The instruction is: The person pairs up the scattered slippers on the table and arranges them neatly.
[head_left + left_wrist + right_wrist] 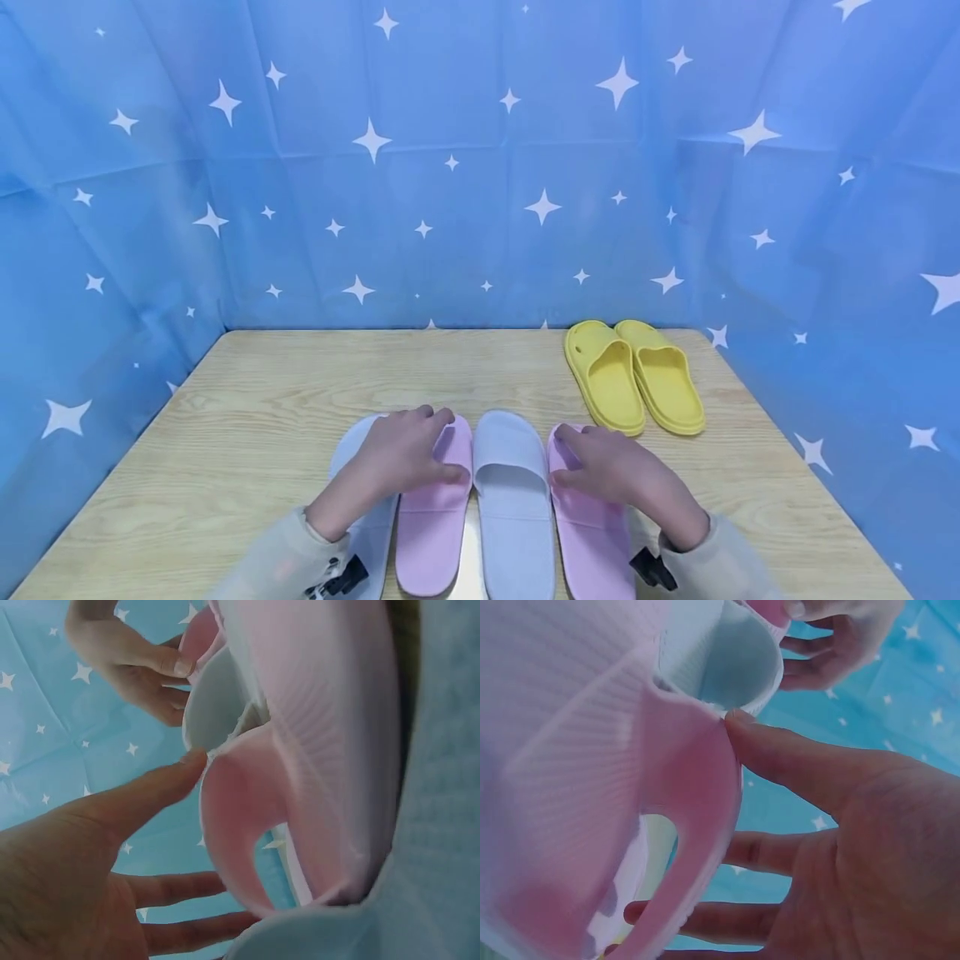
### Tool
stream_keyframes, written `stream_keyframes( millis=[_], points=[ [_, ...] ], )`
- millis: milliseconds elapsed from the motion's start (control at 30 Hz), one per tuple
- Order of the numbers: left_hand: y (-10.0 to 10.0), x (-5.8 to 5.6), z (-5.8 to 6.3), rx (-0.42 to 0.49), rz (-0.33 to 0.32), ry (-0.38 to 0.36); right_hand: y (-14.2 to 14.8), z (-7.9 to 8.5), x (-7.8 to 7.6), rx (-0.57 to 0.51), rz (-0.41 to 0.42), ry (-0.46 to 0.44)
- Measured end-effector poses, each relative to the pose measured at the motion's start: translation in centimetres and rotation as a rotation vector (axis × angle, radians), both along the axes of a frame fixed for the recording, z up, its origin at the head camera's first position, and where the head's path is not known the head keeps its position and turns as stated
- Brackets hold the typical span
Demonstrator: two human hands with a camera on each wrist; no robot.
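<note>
Four slippers' row: a light blue slipper [373, 542] at the left, a pink slipper [429, 554], another light blue slipper [514, 533], then a second pink slipper [596, 542]. Over the left pink strap spreads my left hand [405, 450], its thumb [169, 780] at one edge and its fairly straight fingers [176, 885] on the far side. My right hand [611, 467] spans the right pink strap [705, 787] likewise, thumb tip [742, 720] touching the edge, fingers extended beyond it. The left hand partly covers the left blue slipper's strap.
Two yellow slippers [615, 383] lie side by side at the table's back right corner. The wooden table [262, 400] is bordered at the back and sides by a blue curtain [450, 192] with white stars.
</note>
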State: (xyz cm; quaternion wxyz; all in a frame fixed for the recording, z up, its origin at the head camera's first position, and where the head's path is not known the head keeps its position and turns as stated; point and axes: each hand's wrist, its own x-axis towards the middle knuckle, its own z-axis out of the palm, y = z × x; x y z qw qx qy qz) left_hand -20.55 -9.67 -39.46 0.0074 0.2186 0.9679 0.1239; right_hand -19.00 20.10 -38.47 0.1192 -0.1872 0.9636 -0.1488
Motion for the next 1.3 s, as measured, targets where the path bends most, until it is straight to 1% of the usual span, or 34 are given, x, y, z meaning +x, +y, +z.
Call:
stream_keyframes(
  millis=[100, 200, 367, 533, 733, 833, 967, 1100, 1200, 1300],
  points=[
    [0.4, 0.3, -0.3, -0.035, -0.001, 0.016, -0.1, 0.1, 0.1, 0.009, 0.002, 0.026],
    [0.8, 0.7, -0.6, -0.082, 0.002, 0.048, -0.3, 0.1, 0.3, 0.019, 0.013, 0.049],
    [1.4, 1.4, -0.9, -0.155, -0.010, 0.090, -0.4, -0.1, 0.5, 0.065, 0.020, 0.071],
    [1.7, 1.9, -0.8, -0.189, -0.008, 0.093, -0.4, -0.2, 0.4, 0.083, 0.031, 0.077],
    [1.4, 2.3, -0.6, -0.200, -0.011, 0.139, -0.4, -0.3, 0.5, 0.075, 0.079, 0.069],
    [1.2, 2.3, -0.3, -0.205, -0.008, 0.131, -0.5, -0.2, 0.6, 0.083, 0.113, 0.090],
    [0.7, 2.3, -0.1, -0.218, -0.009, 0.093, -0.7, -0.2, 0.8, 0.098, 0.134, 0.102],
    [0.5, 2.2, -0.1, -0.196, -0.014, 0.057, -1.0, -0.3, 0.9, 0.101, 0.109, 0.095],
    [0.5, 2.1, -0.1, -0.183, -0.019, 0.052, -1.3, -0.5, 1.1, 0.090, 0.080, 0.090],
    [0.5, 2.1, -0.1, -0.192, -0.019, 0.055, -1.5, -0.6, 1.2, 0.086, 0.062, 0.091]
  ],
)
